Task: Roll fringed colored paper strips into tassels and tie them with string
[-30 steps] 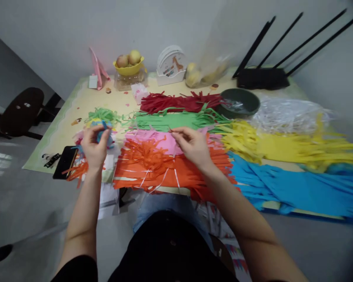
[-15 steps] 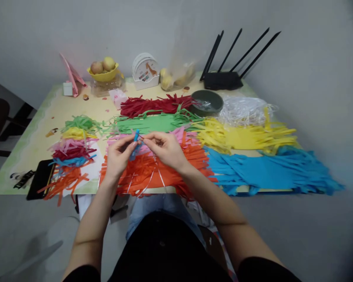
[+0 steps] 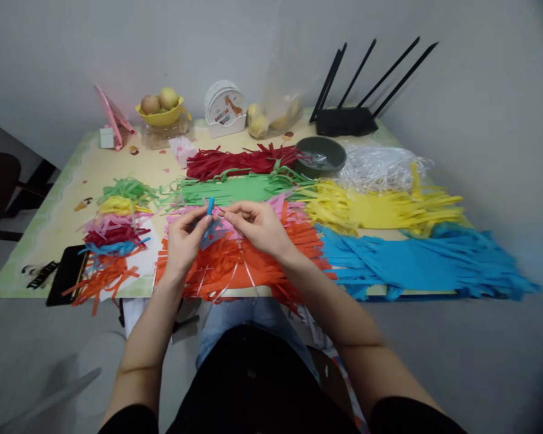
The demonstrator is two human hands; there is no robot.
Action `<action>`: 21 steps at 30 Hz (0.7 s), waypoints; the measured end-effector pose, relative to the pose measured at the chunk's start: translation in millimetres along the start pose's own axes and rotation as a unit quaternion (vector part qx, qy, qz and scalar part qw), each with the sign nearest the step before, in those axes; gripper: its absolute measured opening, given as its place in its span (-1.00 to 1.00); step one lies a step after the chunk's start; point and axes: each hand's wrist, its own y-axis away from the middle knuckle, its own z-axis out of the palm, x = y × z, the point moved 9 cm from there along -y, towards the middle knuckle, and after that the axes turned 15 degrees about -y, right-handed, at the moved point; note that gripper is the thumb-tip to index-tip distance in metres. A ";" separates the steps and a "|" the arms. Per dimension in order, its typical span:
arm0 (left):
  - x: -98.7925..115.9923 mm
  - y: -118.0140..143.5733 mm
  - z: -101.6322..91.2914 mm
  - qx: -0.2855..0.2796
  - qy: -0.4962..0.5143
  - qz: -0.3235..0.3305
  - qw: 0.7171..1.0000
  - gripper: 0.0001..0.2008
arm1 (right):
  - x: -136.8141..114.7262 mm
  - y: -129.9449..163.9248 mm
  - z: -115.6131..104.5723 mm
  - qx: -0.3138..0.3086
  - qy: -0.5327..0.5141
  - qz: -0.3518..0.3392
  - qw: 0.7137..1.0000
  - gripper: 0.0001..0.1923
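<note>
Above orange strips (image 3: pixel 235 265), near table's (image 3: pixel 63 211) front edge: left hand (image 3: pixel 183 241) and right hand (image 3: pixel 260 226) close together, fingertips almost meeting. Left pinching blue strip (image 3: pixel 209 208) upright between thumb and fingers. Right fingers curled, pinched at strip's lower end. Left of hands: small stack of mixed strips (image 3: pixel 115 226), phone (image 3: pixel 66 274) beside it. Behind hands: pink, green (image 3: pixel 235 188), red (image 3: pixel 239 161) sheets.
</note>
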 end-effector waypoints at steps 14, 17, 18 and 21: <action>9.3 -0.2 1.4 -0.015 -0.127 0.077 0.989 -0.76 | 11.3 -2.7 -1.8 -0.016 -0.053 0.023 0.998 -0.44; 11.3 -0.8 4.1 -0.020 -0.180 0.098 0.978 -0.78 | 17.7 -3.0 -0.5 -0.037 -0.075 0.045 0.995 -0.30; 10.9 -0.9 7.2 -0.035 -0.188 0.102 0.976 -0.78 | 19.4 -3.4 -0.6 -0.044 -0.078 0.050 0.995 -0.28; 9.9 1.4 21.7 -0.110 -0.200 0.127 0.965 -0.77 | 23.4 -5.1 -4.9 -0.055 -0.085 0.059 0.993 -0.28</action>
